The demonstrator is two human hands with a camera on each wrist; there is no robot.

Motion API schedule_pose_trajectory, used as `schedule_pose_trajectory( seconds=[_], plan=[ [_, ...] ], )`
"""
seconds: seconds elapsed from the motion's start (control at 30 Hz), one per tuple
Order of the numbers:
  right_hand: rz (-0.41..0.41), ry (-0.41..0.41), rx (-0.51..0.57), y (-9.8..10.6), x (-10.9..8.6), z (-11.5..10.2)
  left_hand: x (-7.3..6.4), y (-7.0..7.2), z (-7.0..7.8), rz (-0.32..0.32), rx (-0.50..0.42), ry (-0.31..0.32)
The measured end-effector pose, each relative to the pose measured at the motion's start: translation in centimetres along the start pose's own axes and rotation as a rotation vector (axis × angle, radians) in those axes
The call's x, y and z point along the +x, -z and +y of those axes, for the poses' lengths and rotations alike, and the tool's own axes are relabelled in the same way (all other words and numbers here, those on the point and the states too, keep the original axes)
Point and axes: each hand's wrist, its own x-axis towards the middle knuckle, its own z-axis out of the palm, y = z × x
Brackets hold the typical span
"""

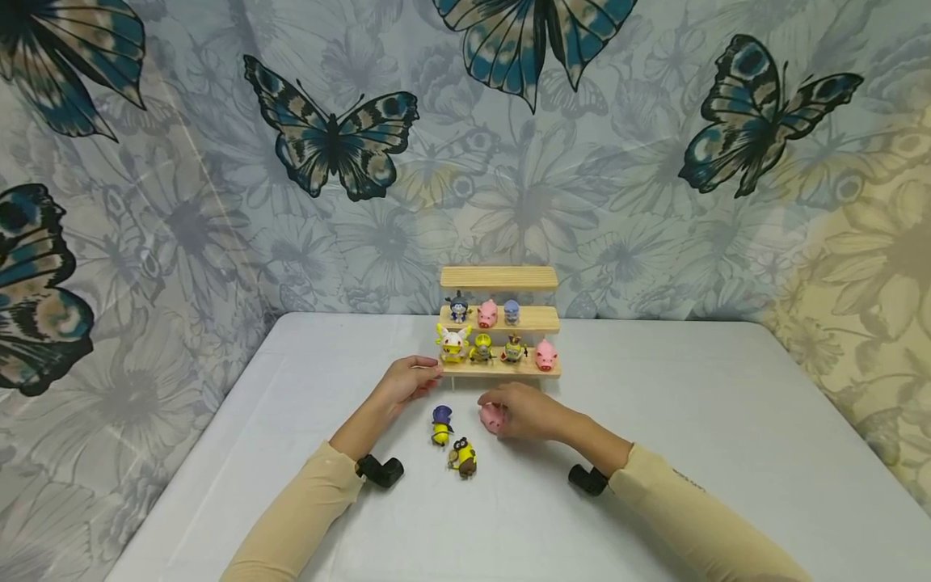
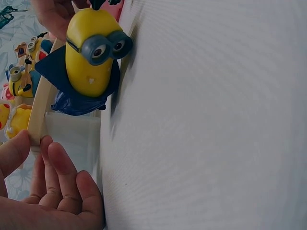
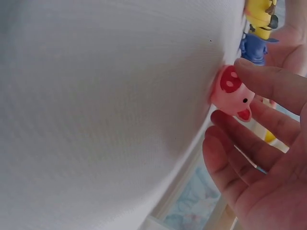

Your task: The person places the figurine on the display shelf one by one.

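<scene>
At the left end of a wooden tiered display shelf [image 1: 502,373], my left hand [image 1: 410,380] pinches the corner of the lowest board between thumb and fingers. My right hand [image 1: 529,411] is in front of the shelf, its thumb and fingers around a pink pig figurine [image 3: 231,91] low over the white table. The thumb lies by the pig's red snout, and the other fingers curve along its far side. Between the hands lies a yellow minion figurine with a blue cape [image 2: 88,62]. Nearer the front lies another yellow minion figurine with brown bottoms [image 1: 463,458].
Several figurines stand on the lowest board, among them a white-and-yellow one [image 1: 452,345] and a pink pig [image 1: 545,356]. The middle board [image 1: 541,320] bears 3 more. A butterfly-print cloth [image 1: 538,210] hangs behind the white table [image 1: 691,436].
</scene>
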Motion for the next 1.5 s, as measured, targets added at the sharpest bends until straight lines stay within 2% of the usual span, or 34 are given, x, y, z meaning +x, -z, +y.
schedule_pose_trajectory(
  seconds=[0.23,0.5,0.83,1.07,1.3,1.5],
  plan=[
    [-0.013,-0.006,0.013,0.5,0.2,0.0,0.2,0.1,0.2,-0.006,-0.006,0.009],
    [-0.011,0.032,0.019,0.5,0.2,-0.1,0.2,0.1,0.3,0.0,-0.004,0.0],
    [0.003,-0.033,0.037,1.0,-0.4,-0.5,0.2,0.1,0.2,-0.001,-0.012,0.004],
    [0.012,-0.004,0.074,2.4,-1.0,-0.7,-0.3,0.1,0.4,-0.012,-0.028,0.007],
    [0.055,-0.02,0.041,4.3,-1.5,-1.1,0.0,0.0,0.2,0.002,-0.021,0.009],
    [0.096,0.002,0.04,5.7,-1.9,-0.7,-0.1,0.0,0.2,0.009,-0.016,0.008]
  ],
)
